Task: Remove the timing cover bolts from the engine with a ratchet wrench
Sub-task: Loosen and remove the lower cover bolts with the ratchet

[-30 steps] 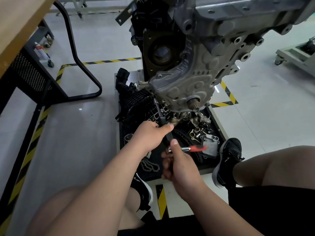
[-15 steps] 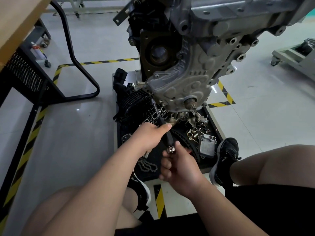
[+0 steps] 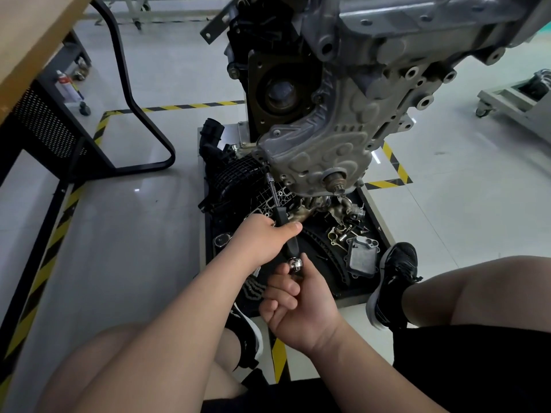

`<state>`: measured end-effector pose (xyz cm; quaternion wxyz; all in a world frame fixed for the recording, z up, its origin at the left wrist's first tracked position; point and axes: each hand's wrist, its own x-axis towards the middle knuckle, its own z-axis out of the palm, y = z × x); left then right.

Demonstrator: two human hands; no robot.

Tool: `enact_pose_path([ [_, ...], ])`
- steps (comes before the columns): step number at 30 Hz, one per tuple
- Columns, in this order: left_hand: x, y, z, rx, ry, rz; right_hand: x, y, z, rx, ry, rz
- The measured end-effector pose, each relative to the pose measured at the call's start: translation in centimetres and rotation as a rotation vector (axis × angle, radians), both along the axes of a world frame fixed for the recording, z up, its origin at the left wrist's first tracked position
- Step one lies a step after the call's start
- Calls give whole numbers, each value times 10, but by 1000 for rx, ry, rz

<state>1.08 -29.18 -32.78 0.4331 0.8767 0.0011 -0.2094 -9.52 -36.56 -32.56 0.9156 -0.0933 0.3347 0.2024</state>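
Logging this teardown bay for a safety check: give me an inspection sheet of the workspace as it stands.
Surface: stand base under the engine, its black tray crowded with parts.
Job's things: ratchet wrench reaches up to the lower edge of the timing cover; bolt too small to tell.
Clutter: black manifold, chain, ribbed metal plate, small loose fittings.
Grippers: left hand grips the wrench's black handle; right hand holds its chrome end.
Cables: nothing seen.
Surroundings: yellow-black floor tape, bench, wheeled cart.
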Motion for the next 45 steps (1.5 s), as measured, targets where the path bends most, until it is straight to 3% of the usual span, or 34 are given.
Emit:
enact_pose_path([
  [2, 0, 1, 1, 9, -21, 5, -1, 1, -1, -386, 32, 46],
  [6, -2, 2, 0, 88, -64, -18, -5, -16, -7, -1803, -239, 511],
  [7, -3, 1, 0, 123, -84, -21, -4, -22, -8, -2015, -298, 643],
  [9, -4, 0, 0, 175, -120, -20, 0, -29, -12, -2188, -316, 781],
  [12, -5, -1, 0, 180, -133, -17, 1, -28, -18, -2092, -316, 711],
  [14, -4, 0, -1, 156, -114, -25, 0, -27, -20, -1836, -319, 568],
  [19, 0, -1, 2, -20, 55, -30, 0, -25, -15, -621, -85, 147],
  [22, 1, -2, 3, -107, 147, -33, 0, -22, -11, -111, -43, 57],
  [25, 1, -1, 4, -122, 194, -46, -1, -12, -6, 117, -95, 42],
  [28, 1, 0, 2, -127, 166, -48, -1, -4, 1, 170, -106, 23],
  [32, 1, 1, 1, -90, 102, -49, 0, -4, 3, 136, -68, 11],
  [35, 0, 1, 1, -35, 47, -63, 1, -1, 2, -98, 14, 13],
  [36, 0, 1, 1, -11, 23, -67, 2, 1, 0, -278, 31, 30],
  [38, 0, 2, 2, 32, -11, -70, 0, -1, -5, -825, -6, 136],
  [40, -1, 2, 2, 55, -25, -69, -4, -10, -8, -1450, -158, 330],
  [42, -2, 1, 1, 96, -51, -72, -5, -22, -10, -1931, -295, 593],
  [45, -4, 0, 1, 104, -59, -73, -1, -32, -15, -2245, -323, 788],
])
